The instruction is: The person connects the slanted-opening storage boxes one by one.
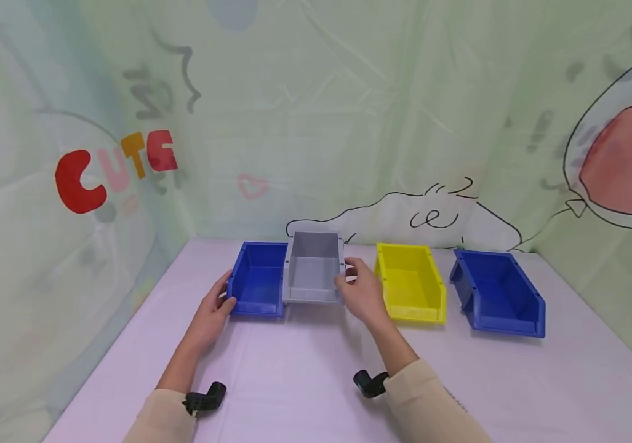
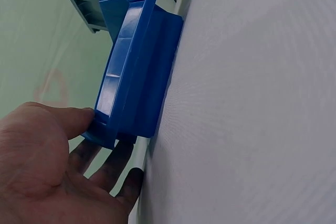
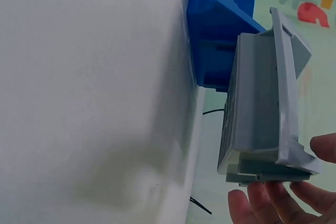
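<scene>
Nearest: beige L sleeve (image 1: 163,418) and beige R sleeve (image 1: 432,403), w/ a small black angled cam (image 1: 205,399) on the L wrist and a matching black cam unit (image 1: 370,384) on the R. Then the pale, cloth-covered table (image 1: 293,375).

L hand (image 1: 209,319): thumb over the front L corner of a deep-blue plastic open-fronted storage bin (image 1: 260,286), other fingers along its outer side, so it's gripping that corner; bin looks to sit on the cloth. R hand (image 1: 364,296): thumb & fingers pinch the R side, nr the front, of a light-grey plastic bin of the same type (image 1: 314,274). Grey bin's raised off the cloth, shadow underneath, right beside the blue one's R side; can't tell if they touch.

Risks, IMO: grey bin's held on one side only, so it could roll or droop to the L if the pinch slackens; its L edge could also catch the blue rim & shove that bin askew.

Orientation: grey bin's cavity faces up, low front lip twd the person, long axis running front-to-back, approx. parallel to the blue one's.

Further R, well apart from the L hand: bright-yellow plastic bin (image 1: 410,289), then a second deep-blue plastic bin (image 1: 498,298), turned slightly, lip also twd the person. Behind all: pale-green printed curtain (image 1: 304,123).
</scene>
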The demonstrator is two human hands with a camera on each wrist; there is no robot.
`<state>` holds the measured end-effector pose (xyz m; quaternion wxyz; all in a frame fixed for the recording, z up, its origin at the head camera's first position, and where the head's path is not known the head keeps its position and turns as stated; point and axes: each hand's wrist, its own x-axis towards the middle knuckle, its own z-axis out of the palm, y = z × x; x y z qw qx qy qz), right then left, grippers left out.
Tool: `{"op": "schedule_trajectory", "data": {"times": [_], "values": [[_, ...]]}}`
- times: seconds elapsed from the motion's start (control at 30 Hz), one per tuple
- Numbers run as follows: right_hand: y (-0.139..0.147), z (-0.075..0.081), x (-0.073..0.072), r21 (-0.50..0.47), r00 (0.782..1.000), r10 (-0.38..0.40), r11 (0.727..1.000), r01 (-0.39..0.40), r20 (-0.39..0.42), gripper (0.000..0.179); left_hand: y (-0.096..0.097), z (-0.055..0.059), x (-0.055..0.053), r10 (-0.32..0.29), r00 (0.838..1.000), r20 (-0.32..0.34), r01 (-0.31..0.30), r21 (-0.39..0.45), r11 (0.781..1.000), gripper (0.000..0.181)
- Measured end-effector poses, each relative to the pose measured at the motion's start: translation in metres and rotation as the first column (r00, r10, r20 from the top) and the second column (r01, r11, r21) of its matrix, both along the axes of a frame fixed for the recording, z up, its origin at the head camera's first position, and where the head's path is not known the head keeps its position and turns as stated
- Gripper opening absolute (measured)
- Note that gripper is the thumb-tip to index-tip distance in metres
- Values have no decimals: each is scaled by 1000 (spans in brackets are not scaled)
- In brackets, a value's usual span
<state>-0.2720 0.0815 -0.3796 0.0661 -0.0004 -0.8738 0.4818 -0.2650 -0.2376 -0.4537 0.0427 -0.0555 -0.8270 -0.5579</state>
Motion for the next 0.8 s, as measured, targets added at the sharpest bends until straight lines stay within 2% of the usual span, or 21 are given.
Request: {"op": "schedule_trajectory", "data": {"times": [0.13,0.23,0.43,0.63,0.8], "values": [[-7,-4,3,77,992,3,997,6,-123,67,0,1,0,6,1000,-5,-6,-12,1000,62],[-12,-5,5,147,973,36,989,-2,-230,71,0,1,1,2,1000,-5,-2,-13,1000,62],[-23,-4,7,303,899,152,953,-23,-411,68,0,0,1,3,1000,-4,-3,-4,1000,61],[-28,-8,5,431,839,266,901,-42,-475,63,1,1,2,4,1000,3,-4,0,1000,61],[-32,-11,2,517,768,344,856,-20,-540,58,2,2,3,2,1000,5,-2,7,1000,61]]}}
